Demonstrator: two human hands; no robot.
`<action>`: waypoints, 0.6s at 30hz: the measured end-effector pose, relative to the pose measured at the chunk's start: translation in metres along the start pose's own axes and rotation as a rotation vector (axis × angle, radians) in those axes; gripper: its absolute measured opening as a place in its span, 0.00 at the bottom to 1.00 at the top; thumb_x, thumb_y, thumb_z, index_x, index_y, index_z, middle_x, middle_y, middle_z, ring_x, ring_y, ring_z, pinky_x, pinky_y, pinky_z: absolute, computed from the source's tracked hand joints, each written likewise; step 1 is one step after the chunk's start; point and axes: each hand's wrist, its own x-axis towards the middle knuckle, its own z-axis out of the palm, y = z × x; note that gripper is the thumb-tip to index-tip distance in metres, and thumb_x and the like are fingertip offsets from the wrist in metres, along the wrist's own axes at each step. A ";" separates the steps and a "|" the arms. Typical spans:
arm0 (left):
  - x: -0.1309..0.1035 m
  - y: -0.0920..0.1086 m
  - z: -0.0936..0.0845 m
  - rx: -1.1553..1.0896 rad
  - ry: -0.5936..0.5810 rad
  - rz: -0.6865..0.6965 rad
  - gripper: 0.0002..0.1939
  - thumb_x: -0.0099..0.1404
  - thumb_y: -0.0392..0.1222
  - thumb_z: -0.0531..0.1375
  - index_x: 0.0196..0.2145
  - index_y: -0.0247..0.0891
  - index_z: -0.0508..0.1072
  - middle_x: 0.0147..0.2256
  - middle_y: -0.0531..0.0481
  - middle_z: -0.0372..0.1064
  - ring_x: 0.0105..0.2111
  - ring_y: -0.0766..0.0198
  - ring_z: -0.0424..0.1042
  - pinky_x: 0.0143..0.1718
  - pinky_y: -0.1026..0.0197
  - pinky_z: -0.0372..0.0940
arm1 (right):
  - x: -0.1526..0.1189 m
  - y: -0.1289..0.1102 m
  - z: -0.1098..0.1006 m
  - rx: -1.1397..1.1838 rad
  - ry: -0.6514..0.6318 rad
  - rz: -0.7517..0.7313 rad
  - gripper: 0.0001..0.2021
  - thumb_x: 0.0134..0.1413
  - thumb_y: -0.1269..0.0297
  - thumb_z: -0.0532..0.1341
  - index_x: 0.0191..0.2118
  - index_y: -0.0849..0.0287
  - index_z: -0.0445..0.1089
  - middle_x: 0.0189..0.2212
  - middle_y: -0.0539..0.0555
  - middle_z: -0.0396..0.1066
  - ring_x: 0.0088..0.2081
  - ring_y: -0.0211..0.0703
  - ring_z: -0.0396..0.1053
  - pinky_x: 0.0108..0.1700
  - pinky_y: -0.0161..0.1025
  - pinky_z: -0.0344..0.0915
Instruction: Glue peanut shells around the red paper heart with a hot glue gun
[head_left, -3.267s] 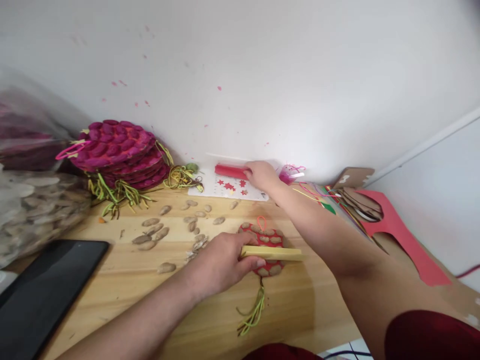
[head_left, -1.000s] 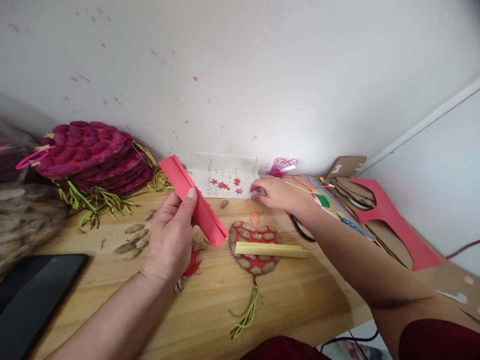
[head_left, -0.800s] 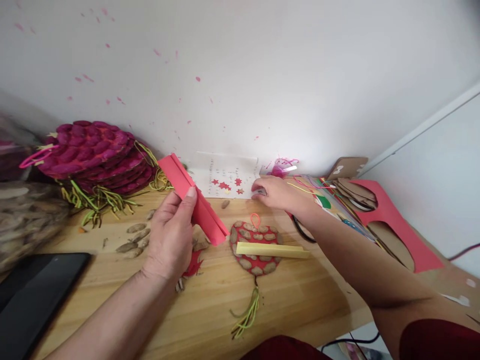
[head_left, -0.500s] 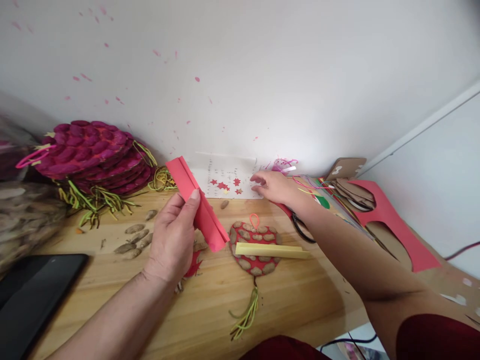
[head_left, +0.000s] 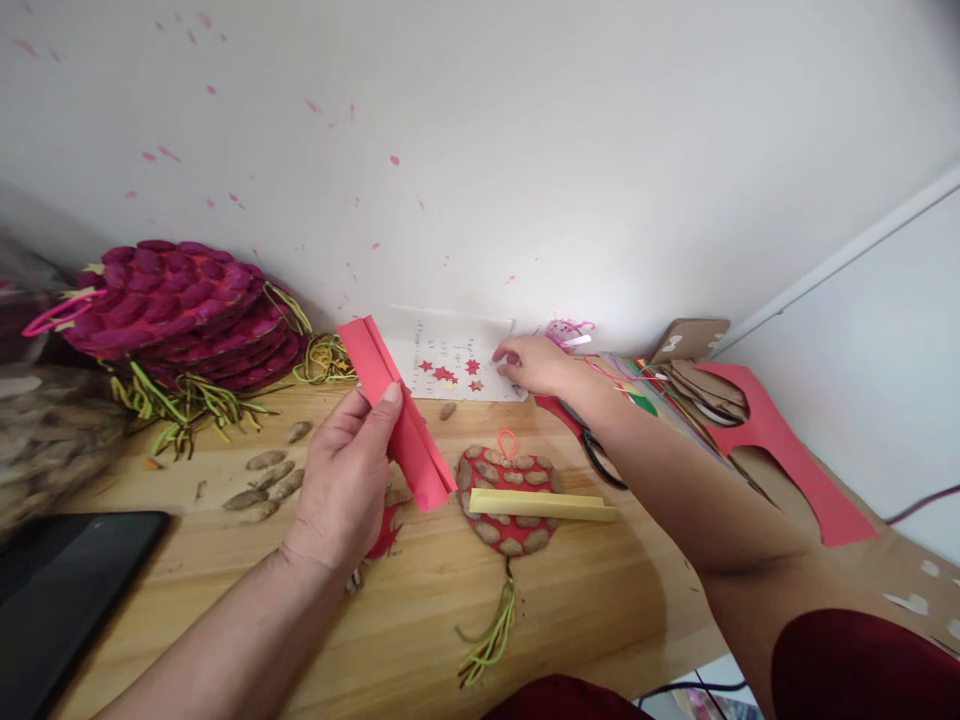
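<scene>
My left hand (head_left: 349, 460) is closed on a folded red paper strip (head_left: 397, 415), thumb on top, holding it above the wooden table. My right hand (head_left: 536, 365) reaches over the right edge of a white sheet (head_left: 409, 350) with writing. Its fingers are bent, thumb and forefinger apart, and nothing shows between them. Small red paper stars (head_left: 472, 367) lie on that sheet, left of the fingers. In front, a folded yellow paper strip (head_left: 540, 504) rests across a red, peanut-covered disc (head_left: 510, 470) with an orange loop and a green tassel (head_left: 487, 635). Scissors (head_left: 596, 455) lie partly beneath my right forearm.
Purple peanut-covered pieces (head_left: 172, 300) are stacked against the wall at left. Loose peanuts (head_left: 270, 480) and a black tablet-like device (head_left: 75, 590) lie nearer. To the right are cut red card (head_left: 795, 450) and brown cardboard discs (head_left: 709, 385). A bag of peanuts (head_left: 52, 440) stands far left.
My right hand has shifted slightly left, closer to the stars on the sheet. My left hand still holds the red strip in nearly the same place.
</scene>
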 end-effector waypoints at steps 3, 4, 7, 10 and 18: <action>0.000 0.000 0.000 -0.008 0.004 0.002 0.14 0.58 0.52 0.73 0.37 0.43 0.80 0.32 0.53 0.77 0.37 0.59 0.75 0.38 0.59 0.73 | -0.002 -0.007 -0.003 0.024 0.042 -0.052 0.12 0.66 0.71 0.61 0.48 0.60 0.81 0.46 0.59 0.82 0.47 0.49 0.77 0.47 0.40 0.66; 0.000 0.000 0.000 -0.010 0.005 0.005 0.14 0.58 0.52 0.73 0.37 0.43 0.80 0.31 0.53 0.76 0.35 0.60 0.75 0.37 0.60 0.73 | -0.003 -0.011 -0.003 0.035 0.051 -0.079 0.12 0.66 0.71 0.60 0.48 0.60 0.81 0.46 0.59 0.82 0.46 0.48 0.77 0.46 0.39 0.66; 0.000 -0.001 0.000 -0.022 0.012 0.016 0.13 0.58 0.50 0.73 0.37 0.43 0.80 0.31 0.55 0.76 0.32 0.64 0.73 0.35 0.63 0.71 | -0.004 -0.026 -0.002 0.068 0.053 -0.178 0.11 0.67 0.70 0.61 0.48 0.59 0.80 0.44 0.57 0.81 0.45 0.46 0.76 0.46 0.38 0.64; 0.001 -0.001 -0.001 -0.036 0.007 0.022 0.12 0.59 0.49 0.73 0.38 0.42 0.80 0.32 0.56 0.76 0.31 0.67 0.72 0.35 0.66 0.70 | -0.003 -0.040 0.002 0.080 0.031 -0.274 0.11 0.66 0.68 0.64 0.50 0.59 0.80 0.44 0.56 0.80 0.46 0.45 0.75 0.47 0.37 0.63; 0.001 -0.001 0.000 -0.024 0.019 0.021 0.13 0.58 0.49 0.73 0.38 0.42 0.80 0.32 0.56 0.77 0.33 0.65 0.75 0.38 0.64 0.73 | 0.006 -0.054 0.010 0.039 0.011 -0.275 0.13 0.62 0.66 0.67 0.51 0.61 0.79 0.46 0.61 0.79 0.47 0.51 0.74 0.45 0.39 0.61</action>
